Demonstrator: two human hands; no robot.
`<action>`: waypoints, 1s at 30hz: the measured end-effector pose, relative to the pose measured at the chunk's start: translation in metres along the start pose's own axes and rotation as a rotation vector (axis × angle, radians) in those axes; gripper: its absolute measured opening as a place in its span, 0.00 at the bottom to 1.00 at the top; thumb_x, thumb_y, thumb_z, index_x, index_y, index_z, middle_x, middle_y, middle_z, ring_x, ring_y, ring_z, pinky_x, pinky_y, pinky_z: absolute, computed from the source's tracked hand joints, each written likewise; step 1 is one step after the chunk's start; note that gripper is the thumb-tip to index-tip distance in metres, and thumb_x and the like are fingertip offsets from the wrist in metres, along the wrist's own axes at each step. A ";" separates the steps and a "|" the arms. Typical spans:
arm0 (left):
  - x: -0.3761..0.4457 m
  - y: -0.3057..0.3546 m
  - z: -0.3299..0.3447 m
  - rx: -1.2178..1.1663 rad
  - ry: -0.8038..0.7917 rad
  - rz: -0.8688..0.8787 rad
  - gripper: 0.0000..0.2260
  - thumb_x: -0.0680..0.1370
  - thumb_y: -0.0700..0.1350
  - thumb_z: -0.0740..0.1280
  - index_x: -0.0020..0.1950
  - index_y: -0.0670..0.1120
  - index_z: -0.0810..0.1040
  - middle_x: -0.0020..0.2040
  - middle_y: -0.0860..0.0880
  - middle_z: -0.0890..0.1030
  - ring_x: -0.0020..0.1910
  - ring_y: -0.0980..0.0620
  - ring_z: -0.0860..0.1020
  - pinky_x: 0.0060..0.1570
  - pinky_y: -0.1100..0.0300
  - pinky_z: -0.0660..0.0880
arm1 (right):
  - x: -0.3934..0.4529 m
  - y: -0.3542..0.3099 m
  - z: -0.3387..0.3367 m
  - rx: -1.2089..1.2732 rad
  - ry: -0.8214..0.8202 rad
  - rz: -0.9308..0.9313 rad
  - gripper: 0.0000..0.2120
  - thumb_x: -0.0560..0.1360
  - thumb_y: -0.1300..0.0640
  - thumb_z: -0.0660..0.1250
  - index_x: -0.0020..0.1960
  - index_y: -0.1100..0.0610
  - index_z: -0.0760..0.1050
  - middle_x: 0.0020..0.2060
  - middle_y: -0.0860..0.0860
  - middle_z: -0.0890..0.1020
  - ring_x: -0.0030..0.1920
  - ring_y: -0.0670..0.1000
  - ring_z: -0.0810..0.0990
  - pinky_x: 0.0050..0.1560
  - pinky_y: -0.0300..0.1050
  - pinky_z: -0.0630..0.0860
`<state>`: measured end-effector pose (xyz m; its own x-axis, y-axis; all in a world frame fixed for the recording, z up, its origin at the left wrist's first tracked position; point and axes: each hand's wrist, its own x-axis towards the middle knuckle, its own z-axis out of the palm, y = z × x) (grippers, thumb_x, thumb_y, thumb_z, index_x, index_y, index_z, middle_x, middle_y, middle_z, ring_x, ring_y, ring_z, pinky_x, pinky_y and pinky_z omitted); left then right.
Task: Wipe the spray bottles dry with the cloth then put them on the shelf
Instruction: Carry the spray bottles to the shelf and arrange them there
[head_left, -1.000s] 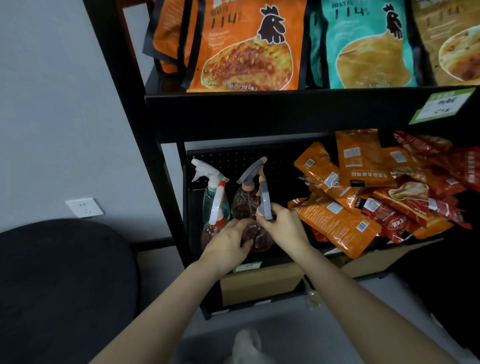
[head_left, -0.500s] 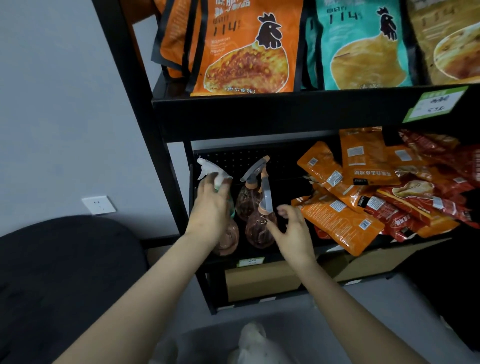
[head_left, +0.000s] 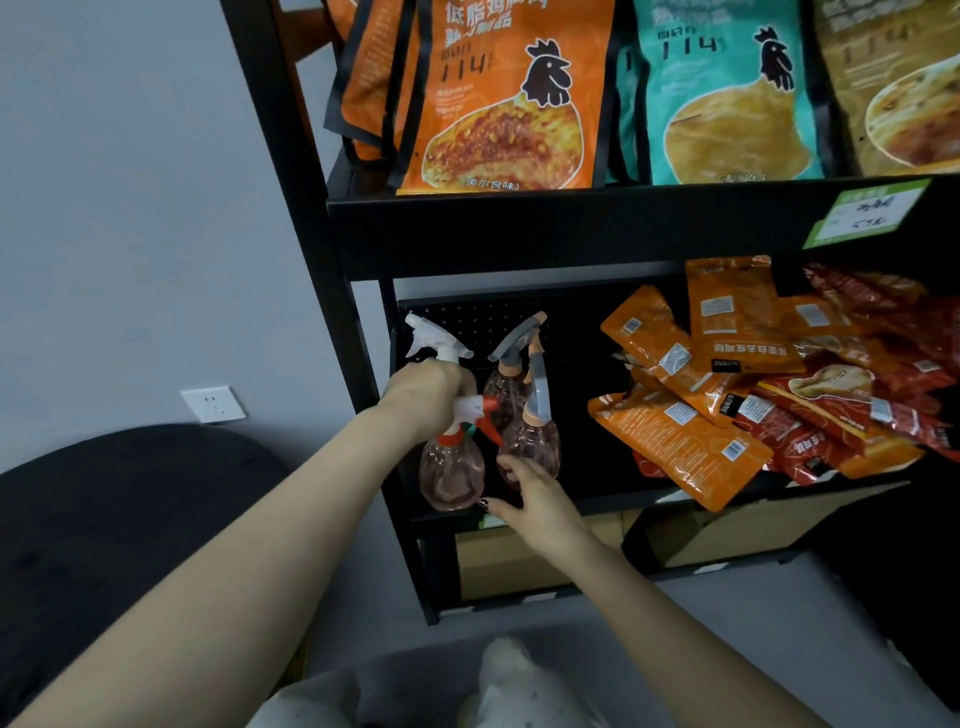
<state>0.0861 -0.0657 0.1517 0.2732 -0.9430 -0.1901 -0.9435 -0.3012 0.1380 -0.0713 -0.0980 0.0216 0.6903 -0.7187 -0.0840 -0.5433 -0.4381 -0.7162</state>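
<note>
On the black shelf (head_left: 545, 512) we are gripping the red-collared bottle's (head_left: 451, 475) sprayer left-handed (head_left: 427, 397); right fingers (head_left: 524, 470) splayed; neighbouring bottles (head_left: 530, 441) risk toppling.

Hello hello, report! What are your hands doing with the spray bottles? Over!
Left hand grips red-and-white sprayer's bottle on shelf. Right hand open, fingers touching grey-trigger bottle. Snack packets crowd right side.

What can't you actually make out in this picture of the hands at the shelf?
Head view only:
- Green-bodied spray bottle: body hidden behind the left hand.
- Whether the bottles are dry: too small to tell.
- Price label: writing blurred.
- Cloth: cut off by the bottom edge.
- Right hand: contact with the grey-trigger bottle unclear.
</note>
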 end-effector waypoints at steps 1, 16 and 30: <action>0.000 -0.001 -0.003 0.003 -0.017 0.015 0.14 0.73 0.35 0.65 0.58 0.44 0.77 0.47 0.43 0.80 0.45 0.46 0.77 0.39 0.58 0.69 | 0.003 -0.002 0.002 0.007 -0.015 0.010 0.30 0.77 0.53 0.66 0.75 0.56 0.58 0.72 0.51 0.64 0.70 0.50 0.65 0.69 0.44 0.65; -0.017 0.004 0.010 -0.500 0.122 -0.175 0.15 0.78 0.36 0.55 0.60 0.40 0.77 0.57 0.40 0.79 0.53 0.43 0.78 0.44 0.60 0.72 | 0.044 -0.021 0.023 0.203 -0.029 0.018 0.32 0.73 0.57 0.71 0.73 0.49 0.61 0.64 0.48 0.74 0.49 0.33 0.75 0.53 0.33 0.70; -0.011 -0.002 0.013 -0.560 0.048 -0.172 0.18 0.79 0.35 0.55 0.66 0.43 0.74 0.65 0.42 0.76 0.63 0.46 0.74 0.55 0.63 0.69 | 0.040 -0.020 0.038 0.156 0.194 0.057 0.32 0.67 0.53 0.77 0.68 0.52 0.68 0.60 0.49 0.75 0.59 0.50 0.77 0.58 0.49 0.76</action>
<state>0.0822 -0.0529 0.1411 0.4342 -0.8753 -0.2131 -0.6456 -0.4673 0.6040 -0.0146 -0.0977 0.0065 0.5473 -0.8369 -0.0036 -0.4886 -0.3160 -0.8133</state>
